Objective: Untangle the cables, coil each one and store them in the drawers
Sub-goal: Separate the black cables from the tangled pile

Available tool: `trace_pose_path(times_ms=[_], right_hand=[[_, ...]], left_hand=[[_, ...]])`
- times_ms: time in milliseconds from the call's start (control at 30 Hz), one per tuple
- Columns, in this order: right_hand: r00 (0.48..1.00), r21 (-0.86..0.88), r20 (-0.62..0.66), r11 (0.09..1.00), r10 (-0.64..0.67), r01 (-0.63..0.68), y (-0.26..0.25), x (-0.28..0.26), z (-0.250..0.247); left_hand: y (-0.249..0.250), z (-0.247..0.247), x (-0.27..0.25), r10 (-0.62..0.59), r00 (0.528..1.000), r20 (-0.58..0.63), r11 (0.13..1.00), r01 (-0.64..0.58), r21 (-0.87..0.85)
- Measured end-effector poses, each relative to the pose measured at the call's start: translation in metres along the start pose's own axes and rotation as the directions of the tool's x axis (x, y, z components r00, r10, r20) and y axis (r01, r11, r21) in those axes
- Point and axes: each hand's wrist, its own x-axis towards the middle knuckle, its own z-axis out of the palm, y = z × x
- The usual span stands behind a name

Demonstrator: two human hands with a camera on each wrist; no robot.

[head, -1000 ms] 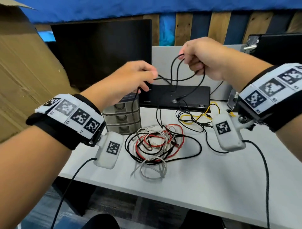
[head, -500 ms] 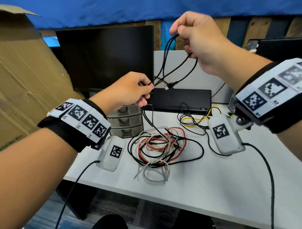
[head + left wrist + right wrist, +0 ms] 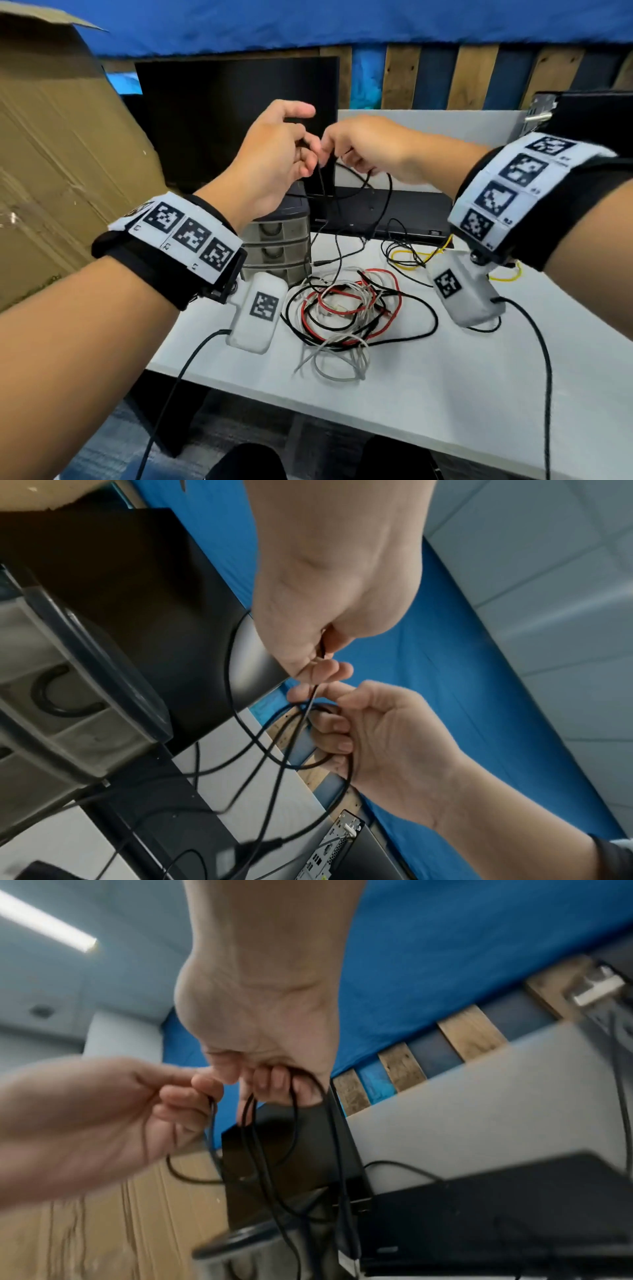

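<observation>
Both hands are raised above the white table (image 3: 445,377), almost touching. My left hand (image 3: 301,150) pinches a thin black cable (image 3: 337,240) between thumb and fingers. My right hand (image 3: 342,154) grips several loops of the same black cable (image 3: 270,753) in curled fingers (image 3: 274,1080). Loose strands hang down to a tangle of red, white and black cables (image 3: 349,308) on the table. A small grey drawer unit (image 3: 277,250) with three shut drawers stands behind the tangle, left of centre.
A dark monitor (image 3: 236,120) and a black flat device (image 3: 394,212) stand at the back. A yellow cable (image 3: 407,255) lies at the right. A cardboard box (image 3: 51,171) rises at the left, a black computer case (image 3: 589,113) at the far right.
My right hand has come down from high above and moved left to meet my left hand. My left hand rose slightly. The black cable hangs in shorter loops between them.
</observation>
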Motion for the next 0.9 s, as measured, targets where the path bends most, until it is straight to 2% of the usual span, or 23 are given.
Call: trace_pose_path(times_ms=[33, 67, 167, 300, 400, 500, 567, 667, 733, 833, 900], right_hand=[[0.997, 0.123, 0.075, 0.992, 0.029, -0.039, -0.002, 0.002, 0.0], [0.986, 0.167, 0.161, 0.984, 0.032, -0.059, -0.002, 0.002, -0.001], [0.934, 0.072, 0.356, 0.996, 0.027, -0.056, -0.003, 0.006, -0.001], [0.936, -0.049, 0.348, 0.998, 0.044, -0.029, -0.008, 0.014, -0.013], [0.972, -0.147, 0.23, 0.989, 0.041, -0.007, -0.002, 0.016, -0.028], [0.997, -0.241, 0.042, 0.969, 0.064, -0.052, 0.015, 0.018, -0.044], [0.992, -0.295, -0.11, 0.951, 0.063, -0.093, 0.03, 0.019, -0.057], [0.929, -0.39, -0.371, 0.909, -0.008, -0.148, 0.052, 0.017, -0.076], [0.868, -0.401, -0.494, 0.9, -0.056, -0.171, 0.066, 0.015, -0.087], [0.794, -0.445, -0.591, 0.879, -0.146, -0.169, 0.086, 0.01, -0.096], [0.778, -0.49, -0.594, 0.859, -0.205, -0.148, 0.102, 0.006, -0.094]], left_hand=[[0.001, -0.001, 0.0, 0.016, 1.0, -0.004, 0.998, -0.016, -0.053], [0.002, -0.002, -0.001, 0.031, 0.999, -0.011, 0.994, -0.032, -0.101], [0.007, -0.006, -0.001, 0.057, 0.998, -0.032, 0.974, -0.063, -0.218], [0.01, -0.011, 0.001, 0.039, 0.999, -0.03, 0.968, -0.045, -0.248], [0.008, -0.012, 0.001, -0.027, 0.999, 0.018, 0.985, 0.029, -0.17], [-0.001, -0.012, -0.003, -0.106, 0.989, 0.104, 0.99, 0.115, -0.078], [-0.013, -0.012, -0.005, -0.131, 0.983, 0.125, 0.991, 0.129, 0.024], [-0.039, -0.008, -0.005, -0.195, 0.962, 0.193, 0.955, 0.142, 0.259], [-0.061, -0.003, -0.005, -0.291, 0.91, 0.294, 0.872, 0.127, 0.473], [-0.089, 0.004, -0.007, -0.432, 0.808, 0.401, 0.711, 0.032, 0.702], [-0.103, 0.009, -0.008, -0.466, 0.774, 0.429, 0.641, -0.039, 0.767]])
